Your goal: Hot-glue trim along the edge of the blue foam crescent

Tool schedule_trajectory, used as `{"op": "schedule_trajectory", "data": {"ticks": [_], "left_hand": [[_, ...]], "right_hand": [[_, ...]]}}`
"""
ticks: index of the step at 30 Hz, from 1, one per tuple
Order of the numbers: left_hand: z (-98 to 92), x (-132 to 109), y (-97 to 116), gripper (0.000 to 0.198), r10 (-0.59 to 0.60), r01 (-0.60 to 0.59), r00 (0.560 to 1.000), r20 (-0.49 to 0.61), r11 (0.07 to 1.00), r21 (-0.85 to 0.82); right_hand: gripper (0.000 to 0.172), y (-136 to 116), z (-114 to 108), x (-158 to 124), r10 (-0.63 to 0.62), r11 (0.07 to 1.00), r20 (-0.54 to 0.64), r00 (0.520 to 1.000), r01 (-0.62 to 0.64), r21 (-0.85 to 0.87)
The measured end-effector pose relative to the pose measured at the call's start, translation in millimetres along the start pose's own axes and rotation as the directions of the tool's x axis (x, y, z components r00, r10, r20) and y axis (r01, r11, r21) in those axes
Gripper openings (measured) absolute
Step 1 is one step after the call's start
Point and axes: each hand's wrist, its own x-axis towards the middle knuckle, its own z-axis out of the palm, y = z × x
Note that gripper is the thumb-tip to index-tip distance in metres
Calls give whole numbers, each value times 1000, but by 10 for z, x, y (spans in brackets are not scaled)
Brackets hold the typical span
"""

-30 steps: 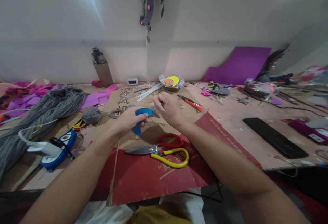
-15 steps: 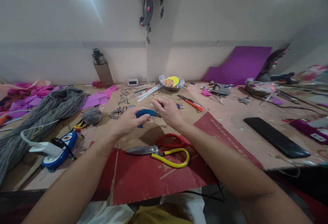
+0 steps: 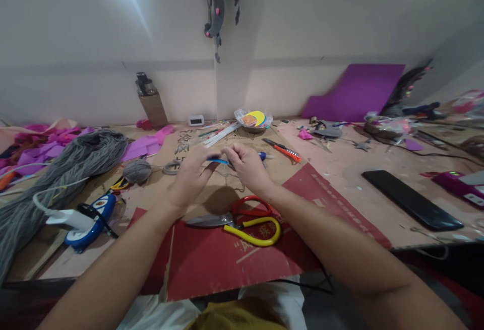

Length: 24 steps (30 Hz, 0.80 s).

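My left hand [image 3: 192,176] is closed on a curved blue piece [image 3: 218,160], which now shows as a narrow strip between the hands. At its right end my right hand [image 3: 248,169] is pinched, seemingly on thin grey yarn [image 3: 238,183] that trails below the fingers; the fingertips partly hide it. Under the hands, scissors [image 3: 242,224] with one red and one yellow handle lie on the red-printed cardboard [image 3: 212,264]. A small coil of grey cord [image 3: 172,168] is left of my left hand. Just beyond my right hand shows a blue-ended tool [image 3: 262,155].
An orange utility knife [image 3: 283,150] lies to the right, then a black phone-like slab [image 3: 410,200]. On the left are a grey yarn ball [image 3: 136,171], a large yarn hank [image 3: 75,163] and a blue power strip [image 3: 93,224]. A bowl [image 3: 255,128] stands behind.
The blue piece has turned from showing its broad curved face to a thin edge. My left hand has rotated, and my right fingers have come down to its end.
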Motion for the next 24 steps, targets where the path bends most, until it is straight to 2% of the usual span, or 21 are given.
{"op": "schedule_trajectory", "data": {"ticks": [2, 4, 5, 6, 7, 8, 9, 10, 11, 16, 24], "left_hand": [[25, 5, -21, 34, -139, 140, 981, -132, 990, -1], [33, 23, -60, 40, -338, 311, 914, -223, 938, -151], [30, 36, -77, 37, -452, 388, 866, -212, 876, -286], [23, 48, -89, 32, -559, 455, 816, -144, 776, -436], [14, 61, -91, 26, -635, 513, 773, -15, 638, -574], [4, 70, -84, 27, -659, 563, 738, 142, 486, -668], [-2, 76, -67, 33, -639, 603, 714, 285, 354, -715], [-5, 77, -45, 39, -598, 629, 703, 385, 269, -729], [-2, 73, -20, 42, -564, 638, 705, 430, 238, -733], [59, 15, 47, 30, -523, 651, 730, 441, 334, -681], [73, 10, 33, 28, -536, 639, 738, 411, 360, -679]], "right_hand": [[34, -13, -25, -14, -33, 998, -59, 998, 30, -55], [34, -28, -58, -27, -76, 990, -89, 993, 64, -123], [34, -33, -73, -31, -98, 983, -90, 991, 82, -164], [34, -35, -84, -34, -120, 973, -79, 990, 102, -207], [34, -33, -92, -35, -140, 961, -60, 988, 121, -248], [33, -28, -95, -36, -158, 949, -37, 987, 141, -283], [32, -19, -93, -36, -171, 936, -11, 985, 159, -313], [31, -9, -87, -36, -181, 925, 13, 983, 175, -337], [31, 3, -79, -36, -187, 916, 32, 982, 186, -355], [34, 53, -39, -42, -192, 913, 69, 979, 204, -352], [35, 20, -66, -50, -171, 934, 54, 984, 179, -310]]}}
